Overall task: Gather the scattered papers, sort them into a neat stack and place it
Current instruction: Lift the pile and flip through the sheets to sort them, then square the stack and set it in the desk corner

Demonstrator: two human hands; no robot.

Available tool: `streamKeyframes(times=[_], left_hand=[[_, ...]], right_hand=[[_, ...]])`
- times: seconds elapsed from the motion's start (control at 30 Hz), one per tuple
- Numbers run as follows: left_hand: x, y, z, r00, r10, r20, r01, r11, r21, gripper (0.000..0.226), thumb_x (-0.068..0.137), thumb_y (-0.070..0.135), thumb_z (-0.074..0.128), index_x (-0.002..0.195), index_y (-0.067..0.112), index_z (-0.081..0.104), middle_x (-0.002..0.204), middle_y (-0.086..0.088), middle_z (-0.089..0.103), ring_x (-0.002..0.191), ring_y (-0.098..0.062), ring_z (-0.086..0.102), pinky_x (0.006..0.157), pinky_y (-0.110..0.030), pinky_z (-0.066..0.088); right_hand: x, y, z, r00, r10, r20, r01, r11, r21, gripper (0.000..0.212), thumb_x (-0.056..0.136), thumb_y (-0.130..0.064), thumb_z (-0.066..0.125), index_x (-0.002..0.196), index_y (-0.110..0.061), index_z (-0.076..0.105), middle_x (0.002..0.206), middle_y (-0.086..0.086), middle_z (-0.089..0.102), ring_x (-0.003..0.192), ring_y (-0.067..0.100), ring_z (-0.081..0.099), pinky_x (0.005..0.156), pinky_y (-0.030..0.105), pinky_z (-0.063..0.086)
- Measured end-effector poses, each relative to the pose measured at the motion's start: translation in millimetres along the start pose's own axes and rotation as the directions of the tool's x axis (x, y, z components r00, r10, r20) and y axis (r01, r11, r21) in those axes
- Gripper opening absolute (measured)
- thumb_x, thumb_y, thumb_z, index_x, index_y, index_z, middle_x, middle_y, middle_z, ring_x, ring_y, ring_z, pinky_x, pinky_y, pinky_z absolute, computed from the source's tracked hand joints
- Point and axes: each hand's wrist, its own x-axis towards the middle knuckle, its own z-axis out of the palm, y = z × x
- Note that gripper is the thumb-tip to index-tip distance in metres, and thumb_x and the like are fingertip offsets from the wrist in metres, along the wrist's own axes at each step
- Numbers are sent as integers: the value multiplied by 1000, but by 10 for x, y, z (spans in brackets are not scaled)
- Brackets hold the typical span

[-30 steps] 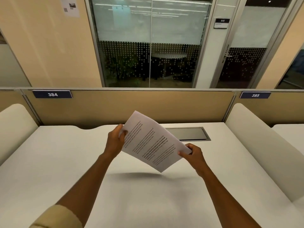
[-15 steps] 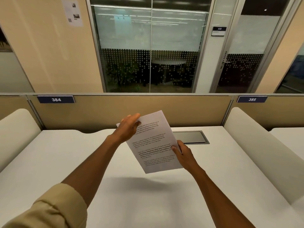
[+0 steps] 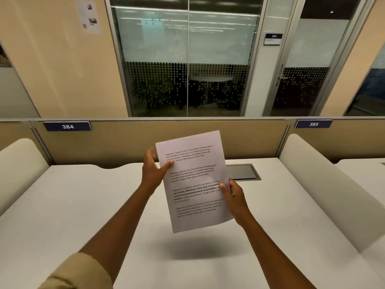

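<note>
Since a second ago the papers (image 3: 195,182) have swung from a slanted, nearly sideways lie to almost upright, printed side facing the camera, and the left hand (image 3: 153,172) has shifted from their top corner to their upper left edge. Both hands hold the sheets up in the air above the white tabletop (image 3: 87,205), with a soft shadow lying on the surface beneath them. How many sheets there are cannot be told; only the front page shows, with four blocks of printed text, the third partly in bold.

Left grip: clenched on the papers, thumb pressed over the front near the first paragraph, fingers behind. Right hand (image 3: 234,197): grasping the papers at their right edge lower down, thumb on the printed face beside the bold lines. A beige sleeve (image 3: 79,272) covers the left forearm near the bottom edge.

Behind the papers a dark rectangular cable hatch (image 3: 243,172) is set flush in the tabletop, partly hidden by the sheets. A tan partition (image 3: 125,140) closes the far side, bearing number plates 384 (image 3: 67,126) and 385 (image 3: 313,124). Cream padded dividers stand at left (image 3: 18,163) and right (image 3: 325,184).
</note>
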Motion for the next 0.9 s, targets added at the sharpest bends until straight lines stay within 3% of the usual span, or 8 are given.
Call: streamKeyframes(times=[0.1,0.17,0.23,0.3,0.4,0.57,0.73,0.9], left_hand=[[-244,-240,123,976,-209,65,219,948,-231,86,87,27,70,153,19,15,137,-10,50,115,-24,56,87,-39,51],[-404,-394,220,964,-236,122,261,928,-266,60,93,20,63,146,12,35,131,-13,60,101,-21,65,77,-34,54],[-568,-515,304,964,-222,145,253,935,-248,29,96,16,58,124,11,58,118,-12,70,90,-21,70,68,-28,57],[-706,-605,366,968,-228,108,249,933,-259,14,96,12,58,107,11,66,107,-10,73,85,-24,71,63,-24,57],[-843,-710,420,961,-271,51,274,919,-282,14,94,7,59,104,2,68,104,-15,74,82,-25,71,69,-32,59],[-974,-843,437,947,-319,-18,306,920,-245,10,93,4,60,94,-1,69,95,-18,74,91,-43,70,82,-55,59],[-1031,-835,441,943,-324,-73,307,935,-179,9,91,5,63,86,5,70,92,-19,75,86,-44,70,78,-56,59],[-1084,-841,430,929,-346,-134,332,936,-113,10,90,5,62,90,1,71,91,-17,75,83,-40,71,78,-53,60]], right_hand=[[-75,24,13,998,59,-16,-56,992,113,19,99,-30,49,106,-15,58,100,0,69,83,17,68,59,18,53],[-114,53,31,995,95,-29,-89,983,162,18,99,-29,50,105,-15,58,99,2,69,82,17,68,60,20,53],[-153,93,50,992,125,-31,-117,975,187,20,99,-29,50,106,-12,58,98,3,69,81,17,68,59,20,54],[-192,148,68,989,149,-28,-140,970,199,22,99,-28,50,107,-10,58,99,5,70,82,19,68,61,23,55],[-258,244,96,983,184,-23,-177,967,185,22,99,-27,50,106,-8,58,101,9,70,87,27,68,66,31,57],[-333,383,147,977,212,-14,-208,967,144,26,99,-28,51,106,-4,57,102,10,70,85,24,68,66,30,57],[-309,477,174,966,258,7,-257,960,113,23,98,-27,50,108,-7,59,108,9,69,96,29,68,87,48,57],[-291,517,186,950,300,81,-307,948,89,22,100,-18,46,114,-7,59,114,10,68,100,29,66,90,46,55]])
